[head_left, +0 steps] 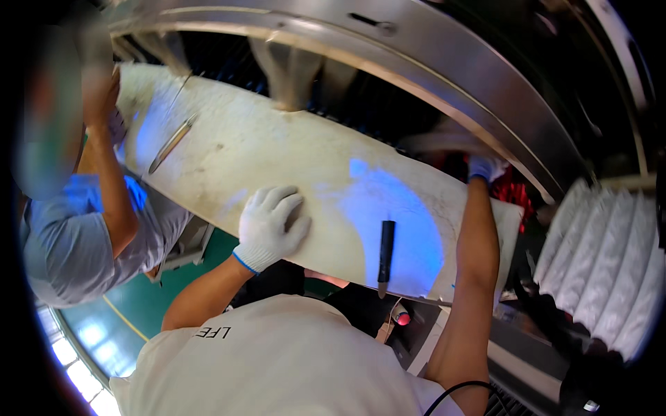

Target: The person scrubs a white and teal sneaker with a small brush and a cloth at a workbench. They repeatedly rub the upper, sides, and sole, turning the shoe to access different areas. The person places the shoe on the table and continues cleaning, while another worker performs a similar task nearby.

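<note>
My left hand (269,225), in a white knit glove with a blue cuff, rests on the near edge of a pale, stained board (277,149). Its fingers lie apart and hold nothing. My right hand (488,166), also gloved, reaches past the board's right end, under a curved metal rim. Blur and shadow hide its fingers, so its grip cannot be made out. Close beside it is something red (515,193). Between my arms lies a black-handled knife (386,253), its short blade at the near edge. Bluish light falls around the knife.
A curved metal rim (333,24) runs along the board's far side, with dark slats below. At left, a co-worker's arm (111,180) reaches over the board near another knife (172,144). White ribbed hose-like material (607,263) stands at right. Green floor (139,291) shows lower left.
</note>
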`<state>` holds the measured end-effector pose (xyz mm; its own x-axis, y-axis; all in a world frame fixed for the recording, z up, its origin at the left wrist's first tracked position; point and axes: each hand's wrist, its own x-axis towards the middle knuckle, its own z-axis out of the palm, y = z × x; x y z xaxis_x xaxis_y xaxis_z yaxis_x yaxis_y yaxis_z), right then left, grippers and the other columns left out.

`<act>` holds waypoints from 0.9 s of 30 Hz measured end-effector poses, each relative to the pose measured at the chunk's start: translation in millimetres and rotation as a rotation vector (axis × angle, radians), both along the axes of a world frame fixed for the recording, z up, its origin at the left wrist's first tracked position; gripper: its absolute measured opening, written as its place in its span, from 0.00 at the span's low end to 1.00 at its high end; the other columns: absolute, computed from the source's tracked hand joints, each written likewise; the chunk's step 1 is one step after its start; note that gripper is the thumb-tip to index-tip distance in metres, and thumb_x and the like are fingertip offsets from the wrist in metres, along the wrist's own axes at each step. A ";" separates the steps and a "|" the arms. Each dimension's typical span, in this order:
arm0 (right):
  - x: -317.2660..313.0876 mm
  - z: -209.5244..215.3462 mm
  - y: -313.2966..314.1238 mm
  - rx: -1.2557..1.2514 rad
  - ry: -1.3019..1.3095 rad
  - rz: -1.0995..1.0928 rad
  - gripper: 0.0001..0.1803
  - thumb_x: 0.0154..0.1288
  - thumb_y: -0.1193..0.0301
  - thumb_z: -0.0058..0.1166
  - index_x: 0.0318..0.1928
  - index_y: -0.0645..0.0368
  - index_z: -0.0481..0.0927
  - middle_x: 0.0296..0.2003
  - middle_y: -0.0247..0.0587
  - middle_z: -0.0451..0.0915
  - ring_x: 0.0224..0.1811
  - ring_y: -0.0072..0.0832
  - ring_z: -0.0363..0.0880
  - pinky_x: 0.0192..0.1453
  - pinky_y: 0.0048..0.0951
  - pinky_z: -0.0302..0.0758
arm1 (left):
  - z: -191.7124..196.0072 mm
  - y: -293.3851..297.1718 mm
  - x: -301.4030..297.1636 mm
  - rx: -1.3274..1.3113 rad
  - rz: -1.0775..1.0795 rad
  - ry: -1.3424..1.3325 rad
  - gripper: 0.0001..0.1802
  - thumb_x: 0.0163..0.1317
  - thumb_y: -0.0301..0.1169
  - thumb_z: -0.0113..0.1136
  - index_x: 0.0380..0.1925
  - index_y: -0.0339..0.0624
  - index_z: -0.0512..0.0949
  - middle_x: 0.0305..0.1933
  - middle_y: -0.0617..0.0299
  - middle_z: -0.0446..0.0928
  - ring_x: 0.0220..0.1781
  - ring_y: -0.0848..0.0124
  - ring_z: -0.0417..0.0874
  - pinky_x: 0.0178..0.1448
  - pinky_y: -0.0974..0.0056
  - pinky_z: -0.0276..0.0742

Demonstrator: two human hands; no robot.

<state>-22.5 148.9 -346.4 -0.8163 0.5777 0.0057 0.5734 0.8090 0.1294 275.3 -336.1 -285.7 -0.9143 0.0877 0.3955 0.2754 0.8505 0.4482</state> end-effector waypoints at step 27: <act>423.6 106.7 -214.4 -1.270 0.590 0.469 0.31 0.75 0.59 0.75 0.70 0.66 0.85 0.65 0.56 0.86 0.65 0.40 0.88 0.70 0.38 0.82 | -7.2 55.1 30.7 2.020 -0.312 -1.053 0.34 0.72 0.31 0.73 0.74 0.37 0.72 0.66 0.52 0.83 0.64 0.59 0.89 0.69 0.51 0.88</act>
<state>401.1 -65.4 -239.7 -0.9852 0.1397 0.0995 -0.0499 0.3214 -0.9456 306.0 -281.0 -292.8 -0.8305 0.4591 -0.3154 -0.5551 -0.7290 0.4006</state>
